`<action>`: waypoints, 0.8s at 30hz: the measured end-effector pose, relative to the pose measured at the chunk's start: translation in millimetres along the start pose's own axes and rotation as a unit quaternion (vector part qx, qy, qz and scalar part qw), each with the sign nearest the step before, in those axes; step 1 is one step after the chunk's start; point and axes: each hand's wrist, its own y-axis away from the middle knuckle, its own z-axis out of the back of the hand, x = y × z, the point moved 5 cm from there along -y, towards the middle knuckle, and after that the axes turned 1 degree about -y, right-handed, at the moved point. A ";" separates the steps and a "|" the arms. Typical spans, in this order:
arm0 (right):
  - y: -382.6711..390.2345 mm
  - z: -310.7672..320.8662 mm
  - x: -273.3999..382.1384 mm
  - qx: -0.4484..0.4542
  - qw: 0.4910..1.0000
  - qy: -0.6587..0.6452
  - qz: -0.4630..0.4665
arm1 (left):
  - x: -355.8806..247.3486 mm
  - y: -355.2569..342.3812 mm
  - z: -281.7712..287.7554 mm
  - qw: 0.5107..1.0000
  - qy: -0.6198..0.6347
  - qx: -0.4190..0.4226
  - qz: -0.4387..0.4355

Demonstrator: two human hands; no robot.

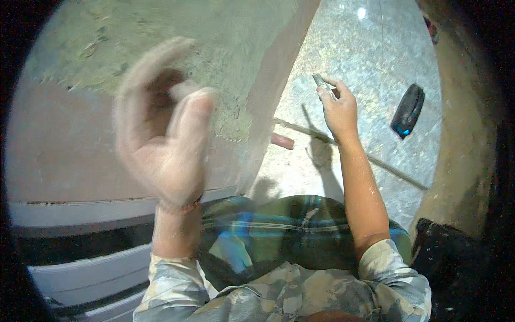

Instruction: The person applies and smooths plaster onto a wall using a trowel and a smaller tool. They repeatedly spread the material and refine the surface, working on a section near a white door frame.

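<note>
My left hand is raised at the left, before the plastered wall. It is smeared by motion, but its fingers curve loosely apart from the thumb and no held thing shows. Whether it touches the wall I cannot tell. Farther right, my right hand pinches a small, flat grey piece between thumb and fingers, over the floor. Its exact kind is too small to make out. Whitish specks dot the right forearm. The wall is rough and greenish above, smoother and brownish below.
A dark, elongated object with a blue end lies on the speckled floor at the right. Below my hands, a reddish cylindrical piece lies by the wall's foot. A dark strip crosses the floor. Pale slats stand at the lower left.
</note>
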 end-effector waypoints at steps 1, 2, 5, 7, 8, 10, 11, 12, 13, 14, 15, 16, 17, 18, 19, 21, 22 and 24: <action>-11.3 3.8 9.8 0.030 0.999 0.016 -0.002 | -30.1 -10.4 26.9 0.996 -0.001 -0.057 -0.071; -18.1 8.2 14.7 0.047 0.998 0.030 -0.021 | -56.0 -17.0 48.5 0.982 -0.063 -0.089 -0.154; -18.4 26.0 33.3 0.078 0.990 0.057 0.101 | -97.0 -26.7 91.2 0.946 -0.117 -0.142 -0.266; -1.8 41.5 21.0 0.117 0.987 0.099 0.047 | -109.4 -27.4 105.5 0.936 -0.147 -0.152 -0.283; 7.7 54.2 18.0 0.123 0.983 0.117 0.064 | -115.3 -25.0 111.6 0.930 -0.165 -0.160 -0.287; 39.4 79.5 1.3 0.147 0.982 0.115 0.035 | -123.2 -18.1 121.0 0.924 -0.190 -0.179 -0.281; 52.7 94.2 -12.7 0.112 0.959 0.261 -0.020 | -127.0 -13.9 126.4 0.920 -0.197 -0.189 -0.282; 69.9 110.0 -22.2 0.114 0.966 0.227 -0.053 | -129.9 -7.8 132.5 0.916 -0.202 -0.204 -0.281; 78.9 119.8 -22.8 0.125 0.973 0.193 -0.008 | -133.1 -3.9 139.3 0.913 -0.205 -0.213 -0.282; 94.2 132.2 -29.7 0.148 0.972 0.176 -0.053 | -133.5 1.0 146.9 0.914 -0.210 -0.212 -0.275; 97.1 141.9 -28.8 0.157 0.978 0.127 -0.047 | -134.9 -0.1 150.6 0.917 -0.216 -0.203 -0.267; 103.0 151.0 -28.0 0.165 0.981 0.093 -0.043 | -134.4 4.8 160.5 0.915 -0.227 -0.207 -0.260; 106.7 161.5 -40.8 0.158 0.964 0.055 -0.204 | -135.7 6.1 164.7 0.914 -0.233 -0.209 -0.257; 99.3 167.4 -30.6 0.147 0.976 0.117 -0.114 | -134.9 8.9 171.5 0.914 -0.229 -0.217 -0.256; 93.4 170.0 -17.7 0.139 0.977 0.161 -0.024 | -130.4 7.4 176.2 0.916 -0.222 -0.218 -0.253; 77.3 171.8 -0.9 0.111 0.982 0.150 -0.007 | -124.6 2.7 184.8 0.918 -0.212 -0.220 -0.253; 69.3 171.9 5.9 0.096 0.981 0.168 -0.029 | -121.0 -0.3 186.3 0.920 -0.207 -0.221 -0.250; 58.9 160.5 32.8 0.103 0.984 0.143 0.014 | -111.5 -2.6 186.0 0.922 -0.202 -0.222 -0.245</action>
